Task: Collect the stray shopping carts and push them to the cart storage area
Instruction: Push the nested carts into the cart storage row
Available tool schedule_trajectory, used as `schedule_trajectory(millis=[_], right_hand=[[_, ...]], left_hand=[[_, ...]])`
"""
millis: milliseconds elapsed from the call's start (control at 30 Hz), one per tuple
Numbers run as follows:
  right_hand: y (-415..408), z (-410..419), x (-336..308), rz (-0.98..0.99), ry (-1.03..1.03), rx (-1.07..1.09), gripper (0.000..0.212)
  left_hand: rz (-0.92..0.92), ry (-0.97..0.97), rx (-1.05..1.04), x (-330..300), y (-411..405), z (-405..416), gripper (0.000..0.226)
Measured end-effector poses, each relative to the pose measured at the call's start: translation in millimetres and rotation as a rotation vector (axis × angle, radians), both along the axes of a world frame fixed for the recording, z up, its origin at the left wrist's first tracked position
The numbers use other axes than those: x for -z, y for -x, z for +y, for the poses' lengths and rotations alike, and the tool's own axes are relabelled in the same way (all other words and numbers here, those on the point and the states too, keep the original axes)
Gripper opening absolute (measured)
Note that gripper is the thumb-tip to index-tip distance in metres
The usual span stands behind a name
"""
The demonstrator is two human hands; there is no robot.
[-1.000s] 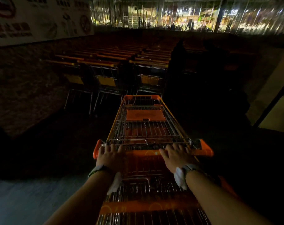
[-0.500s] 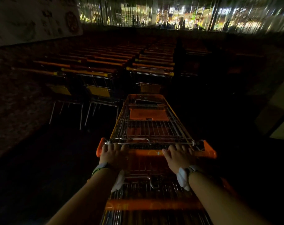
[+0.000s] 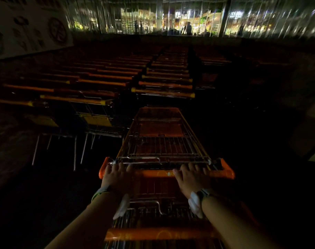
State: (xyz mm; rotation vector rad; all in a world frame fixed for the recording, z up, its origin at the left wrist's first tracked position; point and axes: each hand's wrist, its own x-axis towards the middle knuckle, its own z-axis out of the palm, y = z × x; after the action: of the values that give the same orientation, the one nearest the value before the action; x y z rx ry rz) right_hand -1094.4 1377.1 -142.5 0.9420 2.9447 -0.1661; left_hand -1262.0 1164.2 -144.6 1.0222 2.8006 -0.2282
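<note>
While second cart's orange bar [image 3: 160, 234] sits nearest, left hand [image 3: 115, 178] and right hand [image 3: 190, 180] grip front cart's handle [image 3: 158, 173], fingers curled over it; wire basket [image 3: 162, 139] ahead; stored cart rows [image 3: 163, 87] beyond, apart; lit storefront [image 3: 189, 20] farthest.

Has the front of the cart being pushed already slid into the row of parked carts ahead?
No: a dark gap shows between the pushed cart and the rear handle of the parked row ahead.
</note>
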Motion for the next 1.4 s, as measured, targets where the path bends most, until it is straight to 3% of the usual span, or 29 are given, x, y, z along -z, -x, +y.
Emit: schedule_trajectory(millis=[300, 467, 533, 633, 733, 933, 1000, 1100, 1200, 1333, 1400], right_hand=[[101, 40, -1, -0.003, -0.012, 0.041, 0.057], [130, 51, -5, 0.003, 0.028, 0.072, 0.114], [140, 55, -7, 0.003, 0.023, 0.074, 0.107], [161, 57, -4, -0.068, 0.022, 0.089, 0.061], [175, 59, -6, -0.092, 0.036, 0.109, 0.053], [206, 62, -8, -0.061, 0.021, 0.129, 0.075], [217, 62, -6, -0.034, 0.002, 0.132, 0.093], [234, 68, 2, 0.037, 0.0, 0.145, 0.075], [251, 75, 3, 0.079, -0.04, 0.149, 0.116], [276, 90, 7, 0.115, -0.052, 0.139, 0.129], [293, 99, 6, 0.119, -0.041, 0.143, 0.119]], left_hand=[[-0.002, 0.007, 0.065, -6, 105, 46, 0.083], [-0.018, -0.011, 0.056, -2, 137, 61, 0.078], [0.001, -0.012, 0.077, -6, 148, 66, 0.079], [0.0, 0.006, 0.107, -5, 171, 70, 0.078], [-0.026, -0.012, 0.119, -6, 187, 74, 0.082], [-0.035, -0.033, 0.144, -16, 218, 83, 0.075], [-0.033, -0.018, 0.142, -14, 232, 87, 0.081], [0.028, 0.028, 0.18, -15, 250, 94, 0.085], [0.056, 0.016, 0.191, -16, 265, 102, 0.078], [0.09, -0.027, 0.201, -4, 298, 117, 0.095], [0.064, -0.022, 0.192, -4, 317, 127, 0.11]])
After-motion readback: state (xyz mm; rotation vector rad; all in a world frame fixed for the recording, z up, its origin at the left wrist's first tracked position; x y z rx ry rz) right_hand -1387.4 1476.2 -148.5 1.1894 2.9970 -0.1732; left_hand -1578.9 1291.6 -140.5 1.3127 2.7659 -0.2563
